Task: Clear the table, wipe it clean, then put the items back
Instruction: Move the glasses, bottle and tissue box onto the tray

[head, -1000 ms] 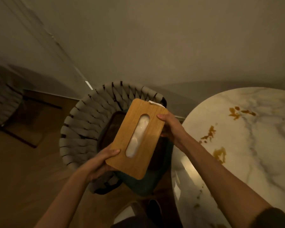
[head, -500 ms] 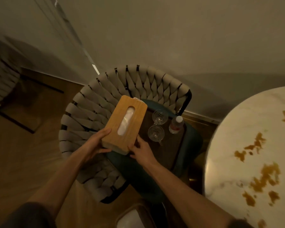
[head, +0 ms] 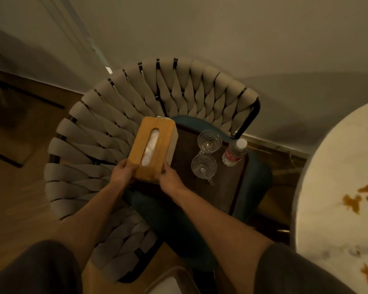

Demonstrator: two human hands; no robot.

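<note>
A wooden-topped tissue box (head: pixel 157 143) with white tissue in its slot is over the left end of a dark tray (head: pixel 221 192) on a chair seat. My left hand (head: pixel 122 174) grips its near left corner and my right hand (head: pixel 170 177) grips its near right corner. On the tray to the right stand two cut-glass mugs (head: pixel 209 141) (head: pixel 204 166) and a small water bottle (head: pixel 235 152) with a white cap. The round marble table (head: pixel 331 166) at the right edge shows brown stains (head: pixel 355 201).
The tray rests on a teal cushion (head: pixel 174 215) in a woven grey armchair (head: pixel 119 124) against the wall. Wooden floor lies to the left. A pale object (head: pixel 168 283) sits at the bottom edge below the chair.
The tissue box has come down from above the chair to the tray's left end. My right hand shifted from the box's far side to its near corner. The view swung left from the table.
</note>
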